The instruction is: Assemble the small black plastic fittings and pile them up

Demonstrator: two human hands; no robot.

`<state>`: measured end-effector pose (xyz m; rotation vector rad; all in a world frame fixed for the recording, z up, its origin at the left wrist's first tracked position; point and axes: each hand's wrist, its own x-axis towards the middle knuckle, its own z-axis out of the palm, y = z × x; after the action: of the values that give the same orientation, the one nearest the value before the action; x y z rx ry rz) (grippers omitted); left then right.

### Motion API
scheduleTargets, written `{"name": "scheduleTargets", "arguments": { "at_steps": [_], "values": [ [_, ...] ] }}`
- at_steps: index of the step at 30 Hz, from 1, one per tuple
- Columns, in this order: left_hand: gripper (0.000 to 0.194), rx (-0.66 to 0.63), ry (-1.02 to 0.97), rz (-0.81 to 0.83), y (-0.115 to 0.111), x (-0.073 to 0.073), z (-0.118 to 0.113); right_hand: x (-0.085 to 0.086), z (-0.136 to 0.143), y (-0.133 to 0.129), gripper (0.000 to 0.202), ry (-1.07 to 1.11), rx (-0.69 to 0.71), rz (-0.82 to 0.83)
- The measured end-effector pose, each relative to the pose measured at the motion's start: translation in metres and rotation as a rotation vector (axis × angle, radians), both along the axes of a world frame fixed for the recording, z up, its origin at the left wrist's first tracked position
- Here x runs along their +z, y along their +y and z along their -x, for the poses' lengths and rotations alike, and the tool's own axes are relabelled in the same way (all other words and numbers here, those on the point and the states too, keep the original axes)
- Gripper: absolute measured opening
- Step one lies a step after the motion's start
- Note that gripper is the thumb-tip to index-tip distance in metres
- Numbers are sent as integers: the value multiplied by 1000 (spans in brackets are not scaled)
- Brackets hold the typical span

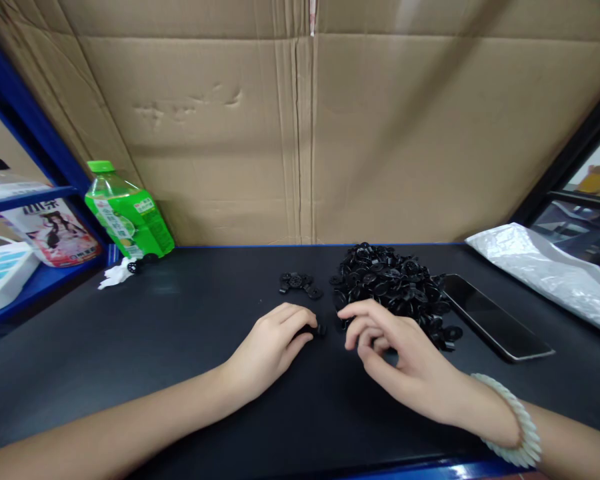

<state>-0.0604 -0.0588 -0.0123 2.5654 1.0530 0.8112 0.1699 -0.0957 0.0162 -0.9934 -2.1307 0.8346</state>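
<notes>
My left hand (279,337) rests on the black tabletop (200,320), its fingers and thumb closed around a small black part (321,330) that sticks out past the fingertips. At the near edge of a heap of black round parts (385,277) is my right hand (400,353), with its fingers curled but apart and nothing visible between them. Beyond my left hand lies a small group of similar black parts (296,281), left of the heap.
A phone (495,317) and a silvery bag (545,267) lie on the right. At the back left stands a green bottle (130,213) beside a crumpled white tissue (117,273). A blue shelf (35,200) borders the left. Cardboard (220,133) walls the back.
</notes>
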Motion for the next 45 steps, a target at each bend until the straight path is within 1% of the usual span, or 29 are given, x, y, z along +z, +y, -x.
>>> {"name": "scheduleTargets", "arguments": {
  "at_steps": [3, 5, 7, 9, 11, 14, 15, 17, 18, 20, 23, 25, 27, 30, 34, 38, 41, 45],
  "values": [
    [18, -1, -194, -5, -5, -1, -2, -6, 3, -1, 29, -19, 12, 138],
    [18, 4, -312, 16, -13, 1, -6, -11, 5, 0, 28, 48, 3, 244],
    [18, -9, -407, 82, -22, 5, -11, -15, 9, 2, 28, 160, 23, 369],
    [19, -52, -505, 210, -30, 9, -15, -19, 13, 4, 25, 283, 84, 489],
    [23, -100, -602, 391, -33, 12, -19, -21, 17, 5, 23, 399, 145, 584],
    [29, -135, -712, 650, -32, 11, -21, -23, 19, 8, 25, 517, 181, 651],
    [28, -139, -737, 706, -31, 10, -21, -23, 19, 8, 26, 534, 190, 670],
    [24, -134, -773, 754, -29, 9, -21, -24, 19, 9, 30, 551, 212, 723],
    [23, -131, -780, 750, -28, 9, -21, -23, 19, 9, 34, 561, 223, 758],
    [22, -142, -763, 689, -28, 10, -20, -22, 19, 9, 44, 584, 244, 840],
    [23, -198, -668, 508, -31, 12, -21, -18, 19, 7, 59, 617, 311, 951],
    [25, -218, -616, 384, -32, 13, -22, -14, 20, 6, 61, 622, 371, 978],
    [28, -224, -592, 318, -34, 13, -22, -12, 19, 6, 57, 620, 414, 980],
    [29, -218, -585, 306, -34, 12, -23, -9, 19, 6, 54, 621, 456, 990],
    [26, -214, -580, 356, -32, 10, -24, -12, 20, 6, 53, 617, 482, 996],
    [25, -239, -569, 378, -31, 7, -26, -16, 23, 5, 58, 625, 458, 1042],
    [23, -256, -555, 395, -32, 6, -27, -17, 24, 4, 57, 630, 418, 1082],
    [20, -219, -538, 378, -34, 5, -28, -16, 27, 1, 55, 632, 377, 1073]
  ]
}}
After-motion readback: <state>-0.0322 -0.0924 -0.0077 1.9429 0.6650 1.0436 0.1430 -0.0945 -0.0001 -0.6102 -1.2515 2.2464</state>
